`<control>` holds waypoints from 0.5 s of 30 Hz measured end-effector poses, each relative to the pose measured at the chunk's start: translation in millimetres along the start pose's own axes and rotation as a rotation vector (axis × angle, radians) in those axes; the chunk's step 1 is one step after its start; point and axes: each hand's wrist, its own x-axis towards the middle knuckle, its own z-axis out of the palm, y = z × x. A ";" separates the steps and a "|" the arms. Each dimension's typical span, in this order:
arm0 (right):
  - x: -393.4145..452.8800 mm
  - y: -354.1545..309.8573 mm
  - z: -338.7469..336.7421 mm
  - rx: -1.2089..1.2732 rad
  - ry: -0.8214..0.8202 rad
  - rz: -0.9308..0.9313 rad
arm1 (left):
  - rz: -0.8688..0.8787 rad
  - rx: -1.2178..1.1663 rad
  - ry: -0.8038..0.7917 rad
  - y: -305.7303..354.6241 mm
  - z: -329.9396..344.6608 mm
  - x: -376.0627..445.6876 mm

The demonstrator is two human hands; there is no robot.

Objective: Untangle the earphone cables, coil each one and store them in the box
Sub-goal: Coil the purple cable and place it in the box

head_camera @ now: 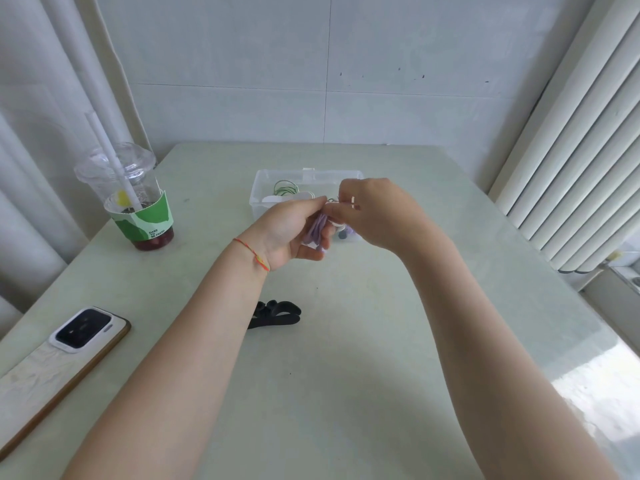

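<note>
A white smartphone and a clear plastic cup with a green sleeve are set at the left of the pale green surface. A coiled lilac earphone cable is gripped by the left hand and pinched by the right hand above the clear plastic box.

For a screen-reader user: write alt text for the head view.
Both hands, the left hand and the right hand, hold a bundled purple earphone cable above a pale green table, just in front of a clear plastic box containing a green coiled cable. A lidded drink cup, a phone and a black object also lie on the table.
</note>
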 end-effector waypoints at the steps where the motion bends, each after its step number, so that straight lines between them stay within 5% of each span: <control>1: 0.3 1.1 0.6 0.050 -0.010 -0.012 | -0.002 0.013 -0.012 -0.3 -0.3 0.3; 6: 0.3 4.0 0.7 0.537 -0.110 -0.057 | -0.015 -0.048 -0.125 -1.9 -2.8 2.1; 10: 2.0 6.9 0.5 0.581 -0.080 -0.024 | -0.004 -0.102 -0.143 -4.3 -7.1 4.5; 15: 4.7 8.2 7.1 0.573 -0.047 0.001 | -0.077 -0.062 0.028 -3.0 -0.5 7.3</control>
